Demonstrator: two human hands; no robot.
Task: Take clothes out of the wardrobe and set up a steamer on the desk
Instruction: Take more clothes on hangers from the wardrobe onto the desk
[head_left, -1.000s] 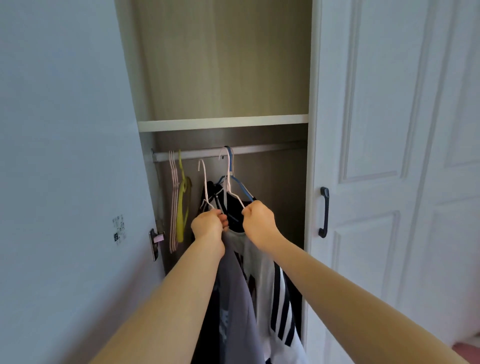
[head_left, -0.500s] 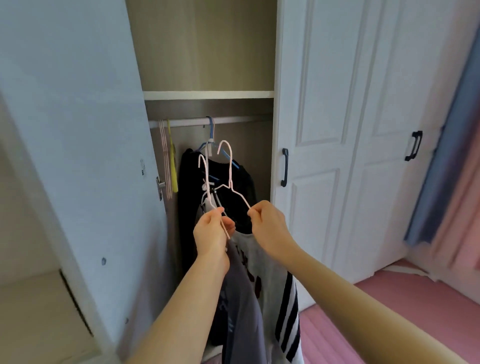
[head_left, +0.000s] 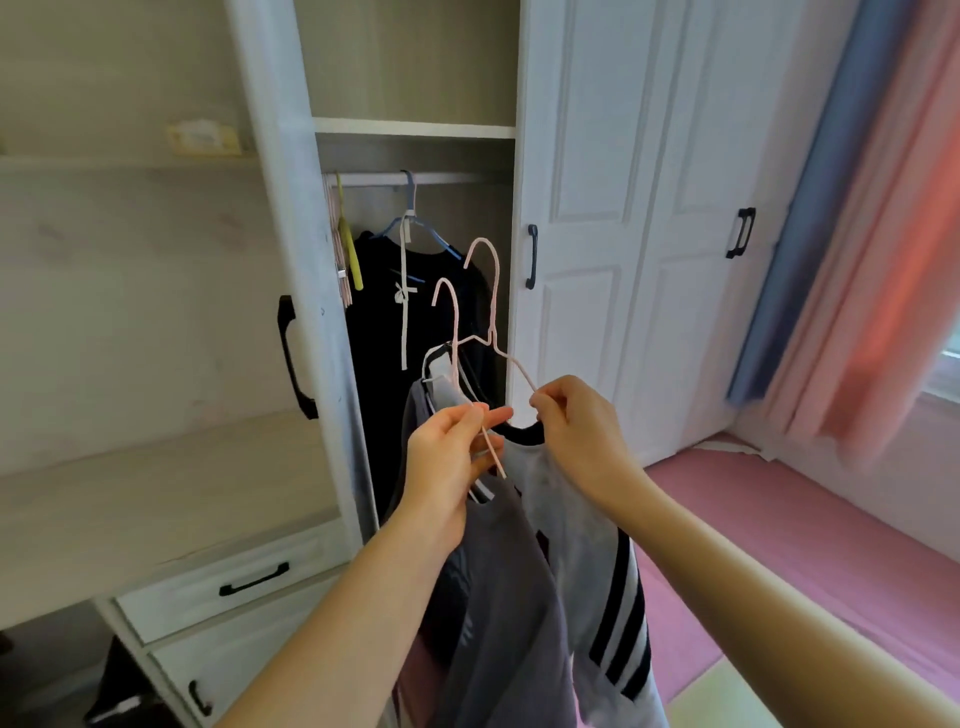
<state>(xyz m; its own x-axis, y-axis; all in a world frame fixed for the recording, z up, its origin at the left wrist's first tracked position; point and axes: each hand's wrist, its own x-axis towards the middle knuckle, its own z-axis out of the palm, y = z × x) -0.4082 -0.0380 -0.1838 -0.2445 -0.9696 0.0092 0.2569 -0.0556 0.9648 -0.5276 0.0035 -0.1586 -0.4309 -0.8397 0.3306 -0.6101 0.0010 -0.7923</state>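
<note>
In front of the open wardrobe (head_left: 415, 127) I hold two garments on thin pink wire hangers, off the rail. My left hand (head_left: 449, 457) pinches the hanger (head_left: 451, 332) of a grey top (head_left: 498, 597). My right hand (head_left: 576, 431) pinches the arm of the other hanger (head_left: 493, 291), which carries a white top with black stripes (head_left: 608, 597). A black garment (head_left: 384, 338) stays on a blue hanger (head_left: 415, 223) on the rail (head_left: 452, 178). No steamer is in view.
The open wardrobe door (head_left: 291, 260) stands at my left, edge on. Left of it is a pale desk surface (head_left: 156, 483) with drawers (head_left: 234, 582) below. Shut white doors (head_left: 649, 208) and pink and blue curtains (head_left: 857, 234) lie to the right, over a pink floor (head_left: 805, 545).
Both hangers have come off the rail and moved back toward me with the two tops. My view has pulled away from the wardrobe, showing the desk and curtains.
</note>
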